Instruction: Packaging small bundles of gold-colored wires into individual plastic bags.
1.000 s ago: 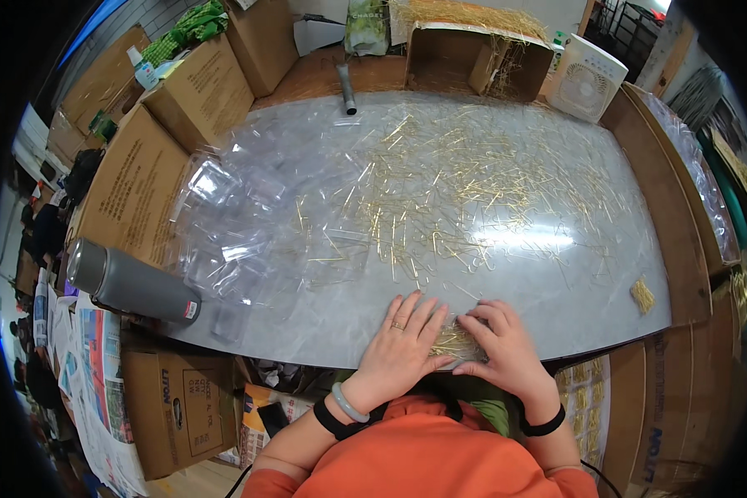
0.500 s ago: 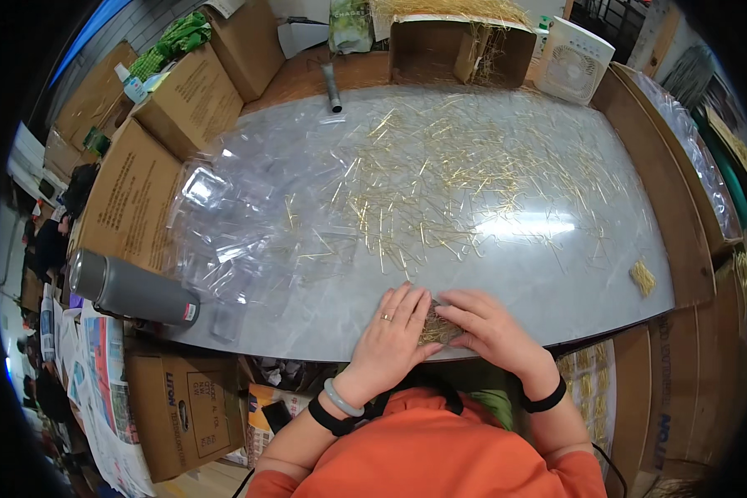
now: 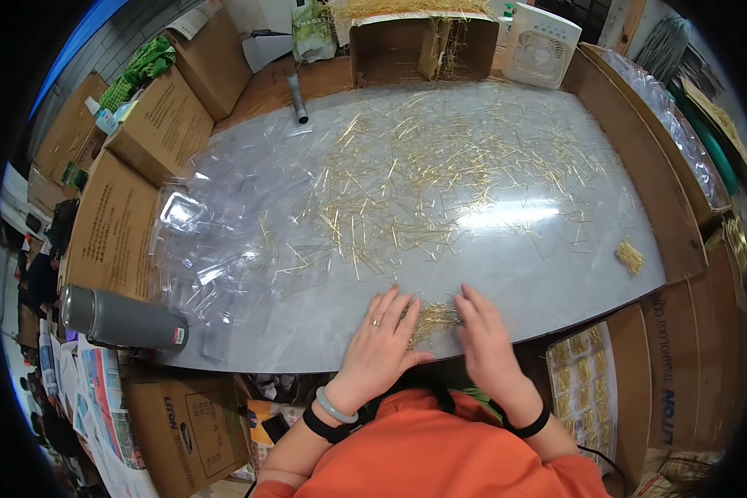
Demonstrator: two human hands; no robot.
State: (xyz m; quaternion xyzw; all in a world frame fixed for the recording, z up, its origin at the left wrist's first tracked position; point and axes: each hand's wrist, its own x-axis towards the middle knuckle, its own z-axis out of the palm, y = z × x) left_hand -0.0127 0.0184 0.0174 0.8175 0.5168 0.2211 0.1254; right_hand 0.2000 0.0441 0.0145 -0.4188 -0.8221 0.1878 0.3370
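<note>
A small bundle of gold wire hooks [image 3: 433,322] lies at the table's near edge, between my two hands. My left hand [image 3: 379,336] rests against the bundle's left side, its fingers stretched out and partly over the wires, the thumb pointing right along the near side. On the other side, my right hand [image 3: 488,339] stands on edge with straight fingers, its fingertips beside the bundle's right end. Beyond them, loose gold wire hooks [image 3: 423,183] are strewn across the grey table [image 3: 556,290]. Another neat bundle of hooks [image 3: 630,258] sits near the right edge.
Clear plastic boxes [image 3: 224,216] pile up on the left, behind a grey bottle [image 3: 129,318]. A metal tube [image 3: 298,100], an open cardboard box [image 3: 386,54] and a white fan [image 3: 541,46] stand at the back. Below right, a tray [image 3: 583,382] holds several hook bundles.
My hands have parted from their cupped hold, the right shifting away to the right with fingers straightened. More of the bundle shows between them. The whole view has shifted slightly.
</note>
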